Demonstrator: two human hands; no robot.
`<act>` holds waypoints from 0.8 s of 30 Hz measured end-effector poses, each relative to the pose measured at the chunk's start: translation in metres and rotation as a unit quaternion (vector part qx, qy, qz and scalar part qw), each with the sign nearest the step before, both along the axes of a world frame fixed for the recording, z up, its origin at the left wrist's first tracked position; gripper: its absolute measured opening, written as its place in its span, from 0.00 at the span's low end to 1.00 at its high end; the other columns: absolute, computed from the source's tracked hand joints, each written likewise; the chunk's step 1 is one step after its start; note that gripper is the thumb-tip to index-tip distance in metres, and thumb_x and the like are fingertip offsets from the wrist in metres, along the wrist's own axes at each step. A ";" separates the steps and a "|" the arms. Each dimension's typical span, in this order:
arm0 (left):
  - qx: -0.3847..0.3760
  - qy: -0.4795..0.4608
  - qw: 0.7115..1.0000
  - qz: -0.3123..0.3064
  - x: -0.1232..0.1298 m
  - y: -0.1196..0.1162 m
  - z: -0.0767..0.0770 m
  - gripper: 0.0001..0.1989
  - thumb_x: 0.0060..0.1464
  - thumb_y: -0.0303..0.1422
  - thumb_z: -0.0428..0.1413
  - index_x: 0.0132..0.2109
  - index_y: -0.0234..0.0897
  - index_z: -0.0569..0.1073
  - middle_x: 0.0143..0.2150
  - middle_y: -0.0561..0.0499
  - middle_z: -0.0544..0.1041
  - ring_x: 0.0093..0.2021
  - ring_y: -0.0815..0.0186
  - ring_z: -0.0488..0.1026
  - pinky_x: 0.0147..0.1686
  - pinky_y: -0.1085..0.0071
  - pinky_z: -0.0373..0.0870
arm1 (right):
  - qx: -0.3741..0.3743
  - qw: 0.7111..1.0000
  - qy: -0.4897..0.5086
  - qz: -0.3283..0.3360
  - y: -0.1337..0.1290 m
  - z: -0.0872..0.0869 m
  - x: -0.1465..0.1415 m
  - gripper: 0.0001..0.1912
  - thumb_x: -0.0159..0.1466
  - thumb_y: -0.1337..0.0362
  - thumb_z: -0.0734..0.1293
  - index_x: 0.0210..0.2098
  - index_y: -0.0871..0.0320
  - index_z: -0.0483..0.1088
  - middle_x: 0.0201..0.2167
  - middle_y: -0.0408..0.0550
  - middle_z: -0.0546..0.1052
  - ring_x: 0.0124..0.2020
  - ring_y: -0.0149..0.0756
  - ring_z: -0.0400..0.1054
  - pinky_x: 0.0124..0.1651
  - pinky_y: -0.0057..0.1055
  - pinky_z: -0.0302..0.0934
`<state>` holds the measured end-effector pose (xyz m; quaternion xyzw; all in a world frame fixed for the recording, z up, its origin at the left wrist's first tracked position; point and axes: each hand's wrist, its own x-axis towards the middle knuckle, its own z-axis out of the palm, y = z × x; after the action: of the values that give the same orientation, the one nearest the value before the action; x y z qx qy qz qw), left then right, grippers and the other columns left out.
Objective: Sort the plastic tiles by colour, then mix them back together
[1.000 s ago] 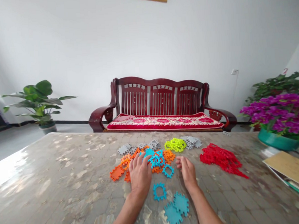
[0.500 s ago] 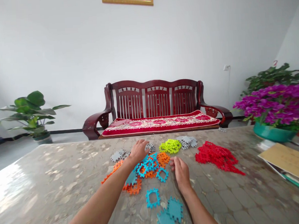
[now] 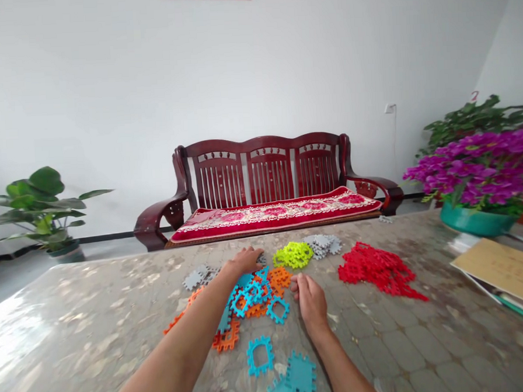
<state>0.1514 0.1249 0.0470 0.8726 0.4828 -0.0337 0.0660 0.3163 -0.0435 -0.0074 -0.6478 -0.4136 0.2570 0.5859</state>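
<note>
The left hand is stretched out over the far side of a mixed heap of toothed plastic interlocking tiles, its fingertips at a grey tile; whether they grip it or merely lie against it, I cannot tell. The left forearm crosses above the left part of the heap and hides some of it. The right hand is just right of the heap with its fingers loosely curled, nearest the orange tiles; I cannot tell whether anything is inside the curl.

The heap lies in the middle of the table, blue tiles mingled with and partly on top of the orange ones. A blue hollow square tile is at its near right edge. Nearer, between the forearms, lie another blue frame tile and two overlapping teal solid tiles. Left of the left hand are more grey tiles. Beyond the right hand is a lime-yellow pile, with a grey pile just beside it on the right. A red pile spreads farther right, well apart from the heap, and a brown envelope lies near the right edge of the table, below purple flowers in a green pot
</note>
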 end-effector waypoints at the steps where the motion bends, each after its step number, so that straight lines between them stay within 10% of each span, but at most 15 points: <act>1: 0.004 -0.003 1.000 -0.006 0.001 -0.001 0.000 0.27 0.51 0.37 0.57 0.59 0.46 0.67 0.56 0.43 0.71 0.55 0.51 0.70 0.53 0.58 0.66 | 0.001 1.000 0.001 0.000 0.000 0.001 0.000 0.27 0.64 0.44 0.53 0.34 0.56 0.75 0.25 0.48 0.78 0.25 0.37 0.70 0.30 0.30 0.60; 12: 0.044 -0.122 0.992 -0.015 -0.007 -0.009 0.002 0.21 0.47 0.33 0.56 0.50 0.41 0.73 0.45 0.48 0.74 0.44 0.59 0.73 0.49 0.66 0.68 | -0.015 1.000 -0.010 0.008 -0.002 0.003 0.000 0.26 0.65 0.46 0.52 0.34 0.56 0.74 0.26 0.46 0.78 0.25 0.36 0.70 0.31 0.30 0.59; 24: -0.109 -0.242 0.957 -0.119 -0.026 -0.048 0.063 0.22 0.51 0.37 0.57 0.54 0.43 0.74 0.52 0.52 0.78 0.48 0.61 0.74 0.50 0.68 0.69 | -0.022 0.999 -0.028 0.013 -0.002 0.006 0.000 0.28 0.64 0.43 0.52 0.33 0.56 0.73 0.25 0.45 0.77 0.25 0.36 0.69 0.30 0.29 0.57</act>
<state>0.1253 0.0765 0.1096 0.8933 0.3387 0.1183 0.2708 0.3164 -0.0459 -0.0013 -0.6619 -0.4322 0.2552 0.5567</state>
